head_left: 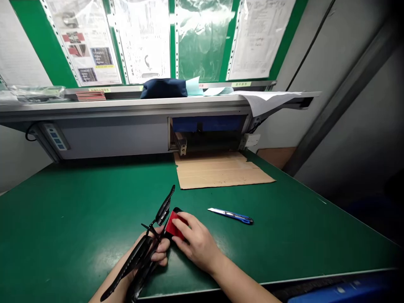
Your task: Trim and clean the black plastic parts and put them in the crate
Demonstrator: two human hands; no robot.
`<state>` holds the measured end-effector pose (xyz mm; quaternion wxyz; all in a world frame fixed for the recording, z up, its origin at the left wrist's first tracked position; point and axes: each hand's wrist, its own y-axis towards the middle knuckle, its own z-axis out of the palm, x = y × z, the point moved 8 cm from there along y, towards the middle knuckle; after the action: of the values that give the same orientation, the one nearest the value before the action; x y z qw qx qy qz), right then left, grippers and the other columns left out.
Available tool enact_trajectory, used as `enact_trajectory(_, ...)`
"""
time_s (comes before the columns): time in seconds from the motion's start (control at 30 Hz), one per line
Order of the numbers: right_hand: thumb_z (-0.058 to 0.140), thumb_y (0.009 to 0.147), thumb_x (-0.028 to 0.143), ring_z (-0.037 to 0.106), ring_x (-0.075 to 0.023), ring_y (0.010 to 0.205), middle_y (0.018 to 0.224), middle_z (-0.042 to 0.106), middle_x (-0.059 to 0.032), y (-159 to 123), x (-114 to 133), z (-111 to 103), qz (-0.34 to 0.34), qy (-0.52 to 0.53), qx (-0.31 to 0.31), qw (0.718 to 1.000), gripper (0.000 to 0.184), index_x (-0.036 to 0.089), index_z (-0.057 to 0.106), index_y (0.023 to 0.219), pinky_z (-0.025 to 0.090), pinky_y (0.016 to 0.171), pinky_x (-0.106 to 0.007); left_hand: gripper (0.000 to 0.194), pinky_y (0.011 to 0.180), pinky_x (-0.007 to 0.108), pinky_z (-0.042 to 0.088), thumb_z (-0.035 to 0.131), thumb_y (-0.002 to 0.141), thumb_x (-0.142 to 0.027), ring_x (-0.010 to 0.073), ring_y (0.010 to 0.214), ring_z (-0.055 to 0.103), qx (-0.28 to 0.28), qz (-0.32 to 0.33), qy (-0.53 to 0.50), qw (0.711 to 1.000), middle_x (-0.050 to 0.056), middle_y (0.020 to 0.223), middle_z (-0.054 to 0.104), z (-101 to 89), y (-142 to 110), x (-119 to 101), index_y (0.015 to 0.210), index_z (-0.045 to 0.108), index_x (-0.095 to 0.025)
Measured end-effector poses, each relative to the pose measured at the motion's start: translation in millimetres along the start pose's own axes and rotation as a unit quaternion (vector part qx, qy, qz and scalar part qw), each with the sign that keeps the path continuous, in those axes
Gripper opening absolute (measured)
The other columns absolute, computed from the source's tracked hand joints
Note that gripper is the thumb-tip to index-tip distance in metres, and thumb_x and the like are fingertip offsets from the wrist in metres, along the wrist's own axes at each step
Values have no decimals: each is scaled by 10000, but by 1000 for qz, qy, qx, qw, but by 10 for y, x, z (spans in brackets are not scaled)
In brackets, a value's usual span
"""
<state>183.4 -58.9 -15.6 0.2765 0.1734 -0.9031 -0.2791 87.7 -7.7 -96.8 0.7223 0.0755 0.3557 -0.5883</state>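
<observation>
My left hand (pixel 160 252) is closed around a long black plastic part (pixel 134 257), tilted up and away from me, with thin arms and flat flared pieces along it. At the part's far end sits a flat red piece (pixel 172 226) with a black edge behind it. My right hand (pixel 200 243) has its fingertips and thumb pinched on the red piece; whether that piece is fixed to the black part I cannot tell. To the right of this hand, a blue utility knife (pixel 231 215) lies on the green table (pixel 94 202), its blade showing and pointing left.
A flat cardboard sheet (pixel 221 170) lies at the back of the table, before an open compartment (pixel 206 141). A shelf (pixel 126 105) above carries a dark blue pouch (pixel 164 88), red booklets (pixel 91 96) and papers. A power strip (pixel 56 136) is mounted at the left.
</observation>
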Motion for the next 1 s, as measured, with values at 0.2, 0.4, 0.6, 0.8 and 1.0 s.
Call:
enact_trajectory(0.2, 486, 938, 181, 477, -277, 1066, 1250, 443, -131, -14, 11, 23, 24, -27, 15, 999, 399, 203, 471, 1336, 469, 896, -419, 308, 510, 251, 312, 563, 861, -404, 40, 348, 235, -23, 39, 3, 999, -61, 482, 410, 88, -65, -60, 669, 534, -164)
enact_trajectory(0.4, 482, 929, 175, 480, -276, 1035, 1212, 459, -126, -17, -8, 18, 46, -24, 7, 999, 393, 201, 485, 1321, 478, 871, -425, 187, 497, 237, 265, 614, 810, -336, 38, 358, 163, -29, 44, 8, 999, -91, 462, 349, 89, -64, -58, 763, 515, -184)
enact_trajectory(0.6, 487, 931, 180, 486, -271, 1025, 1228, 464, -127, -5, 14, 40, 30, -22, 22, 999, 364, 198, 500, 1294, 484, 865, -422, 304, 479, 245, 259, 574, 833, -382, 42, 342, 157, -35, 30, 8, 999, -97, 428, 298, 37, -11, -17, 643, 432, -191)
enact_trajectory(0.8, 487, 935, 190, 502, -272, 1009, 1211, 484, -123, -3, 25, 31, 31, -26, 27, 999, 358, 216, 502, 1292, 493, 851, -417, 352, 471, 246, 260, 543, 861, -392, 46, 329, 184, -45, 25, 4, 999, -93, 417, 309, -42, 28, 16, 604, 401, -197)
enact_trajectory(1.0, 494, 924, 193, 516, -270, 1009, 1202, 496, -123, 7, 37, -7, 20, -26, 14, 999, 354, 215, 518, 1276, 505, 847, -417, 341, 459, 246, 252, 536, 870, -389, 51, 321, 184, -45, 19, -1, 999, -93, 407, 315, -57, 49, 31, 614, 419, -195)
